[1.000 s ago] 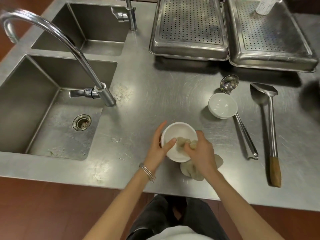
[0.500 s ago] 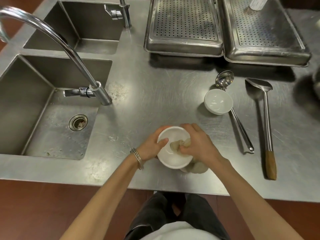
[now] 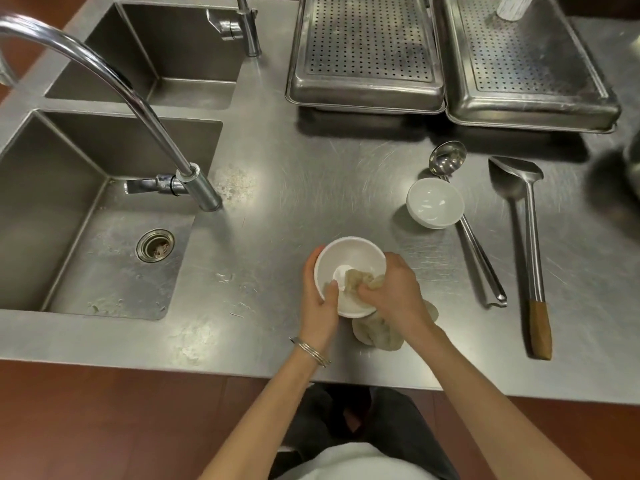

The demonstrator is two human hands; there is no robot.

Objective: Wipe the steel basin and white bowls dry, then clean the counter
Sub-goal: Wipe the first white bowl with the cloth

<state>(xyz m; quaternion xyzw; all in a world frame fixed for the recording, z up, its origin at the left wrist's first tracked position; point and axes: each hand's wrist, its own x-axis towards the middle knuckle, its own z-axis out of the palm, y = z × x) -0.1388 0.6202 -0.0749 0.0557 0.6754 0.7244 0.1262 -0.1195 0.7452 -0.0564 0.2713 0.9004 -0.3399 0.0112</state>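
White bowl (image 3: 349, 254) in left hand (image 3: 319, 306), cloth (image 3: 357, 280) inside.

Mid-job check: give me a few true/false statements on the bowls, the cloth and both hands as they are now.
1. The left hand grips the white bowl at its rim. True.
2. The right hand holds a cloth inside that bowl. True.
3. The second white bowl lies in the sink. False: it stands on the counter, right beside the ladle.
4. The wooden-handled spatula lies left of the ladle. False: it lies to the ladle's right.
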